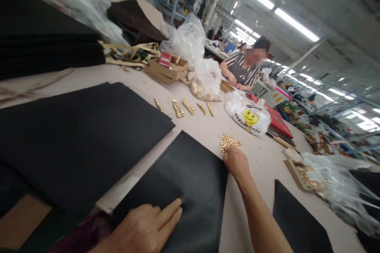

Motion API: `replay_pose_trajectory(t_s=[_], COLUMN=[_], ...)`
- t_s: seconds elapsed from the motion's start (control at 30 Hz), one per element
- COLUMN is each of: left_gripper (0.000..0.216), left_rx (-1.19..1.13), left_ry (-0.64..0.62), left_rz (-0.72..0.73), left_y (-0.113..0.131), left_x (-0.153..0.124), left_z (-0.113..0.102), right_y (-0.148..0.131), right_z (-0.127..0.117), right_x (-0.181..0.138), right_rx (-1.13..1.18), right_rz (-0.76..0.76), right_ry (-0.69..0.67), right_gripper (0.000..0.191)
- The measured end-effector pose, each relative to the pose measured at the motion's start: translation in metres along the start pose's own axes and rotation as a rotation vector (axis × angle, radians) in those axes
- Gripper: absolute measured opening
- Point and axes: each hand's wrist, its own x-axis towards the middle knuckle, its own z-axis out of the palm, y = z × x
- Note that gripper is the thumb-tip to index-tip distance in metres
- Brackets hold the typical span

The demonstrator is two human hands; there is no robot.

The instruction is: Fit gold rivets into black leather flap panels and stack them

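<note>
My left hand (148,223) lies flat, fingers together and stretched out, on the near edge of a black sheet (190,182) on the table. My right hand (236,162) reaches forward to a small heap of gold metal pieces (230,142) just past the sheet's far corner; its fingertips touch the heap and are curled, and I cannot see whether they pinch a piece.
A big stack of black sheets (74,138) lies left. Rows of gold pieces (184,107) sit farther back, with a smiley plastic bag (249,116), a cardboard box (166,69) and clear bags. Another black piece (297,221) lies right. A co-worker (243,69) sits at the table's far end.
</note>
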Motion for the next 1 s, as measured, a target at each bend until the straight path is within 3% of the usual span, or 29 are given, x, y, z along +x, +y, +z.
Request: replay_pose_trajectory(t_s=[0.1,0.27,0.37,0.5,1.0], left_gripper=[0.071,0.067,0.066,0.062,0.058], left_rx=[-0.081,-0.096,-0.088,-0.087,-0.102], left_ry=[-0.077,-0.039,-0.015,-0.002,-0.034], left_rz=[0.006,0.031,0.044,0.041,0.048], left_y=[0.003,0.0,0.0,0.002,0.0], left_x=[0.002,-0.001,-0.002,-0.001,0.0], left_z=[-0.018,-0.013,-0.01,-0.013,-0.019], right_y=[-0.004,-0.041,-0.065,-0.082,-0.089], right_z=[-0.008,-0.011,-0.01,-0.013,-0.023], right_x=[-0.028,-0.105,-0.133,-0.137,-0.12], right_rx=[0.158,0.846,0.78,0.682,0.606], right_rz=[-0.074,-0.172,-0.248,-0.332,-0.334], right_ry=[-0.078,-0.405,-0.436,-0.393,-0.547], right_gripper=[0.027,0.027,0.018,0.017,0.017])
